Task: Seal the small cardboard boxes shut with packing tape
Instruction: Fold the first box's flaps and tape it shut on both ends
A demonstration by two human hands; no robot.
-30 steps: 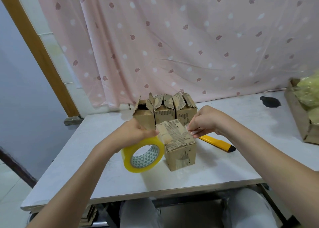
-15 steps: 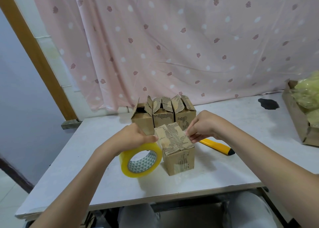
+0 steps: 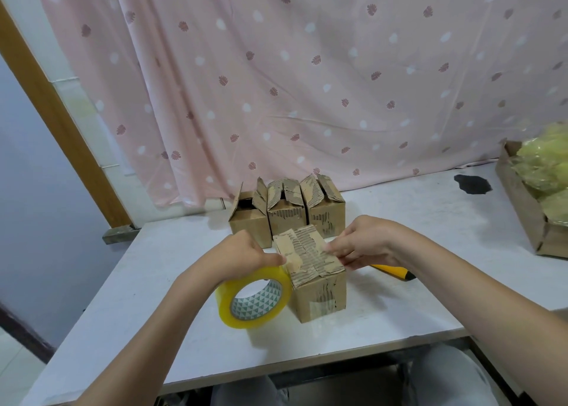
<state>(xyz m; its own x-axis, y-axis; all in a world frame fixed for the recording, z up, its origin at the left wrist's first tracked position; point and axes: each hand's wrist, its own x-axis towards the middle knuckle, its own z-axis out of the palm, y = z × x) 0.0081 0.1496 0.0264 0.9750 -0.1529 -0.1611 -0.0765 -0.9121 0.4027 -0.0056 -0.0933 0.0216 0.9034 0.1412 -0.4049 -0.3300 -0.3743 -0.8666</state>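
My left hand (image 3: 242, 253) is gripping the tape roll (image 3: 253, 298) beside the closed box (image 3: 310, 270) at the table's (image 3: 153, 282) front. My right hand (image 3: 362, 242) is pinching the tape end at the far edge. I should be keeping it taut over the seam.

Four small cardboard boxes (image 3: 318, 278), one tape roll (image 3: 255, 301), one yellow knife (image 3: 395, 271).

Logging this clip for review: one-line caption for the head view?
Left hand holds the tape roll beside a closed small box; right hand pinches at its top.
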